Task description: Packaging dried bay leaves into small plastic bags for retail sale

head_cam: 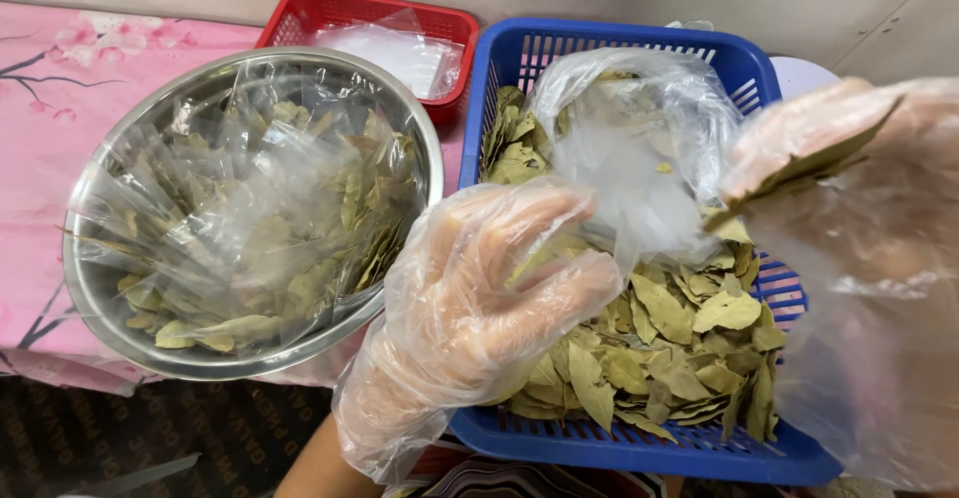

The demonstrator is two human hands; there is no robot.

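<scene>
**A:** What am I looking at in the middle?

**B:** A small clear plastic bag, held up over the blue basket. My left hand, in a thin disposable glove, has its fingers curled and pinched on the bag's near edge. The bag looks mostly empty; I can make out one small fleck inside it, nothing more.

**A:** And the other hand?

**B:** My right hand, also gloved, is raised at the right edge of the view, very close to the camera and blurred. Its fingers are closed on a few dried bay leaves, which stick out flat towards the bag's right side. I can't tell whether the leaves touch the bag.

**A:** What sits under them?

**B:** The blue basket is a slatted plastic one, filled with a heap of loose leaves, olive-green and dry, piled thickest towards the near right corner.

**A:** Anything to the left?

**B:** A steel bowl, just beside the basket, its rim nearly touching it. It holds packed bags: clear pouches with leaves inside, lying over one another. Behind the bowl and the basket stands a red basket with more clear plastic in it. The bowl rests on a pink cloth printed with blossom branches, and the dark floor shows below the table's edge.
</scene>
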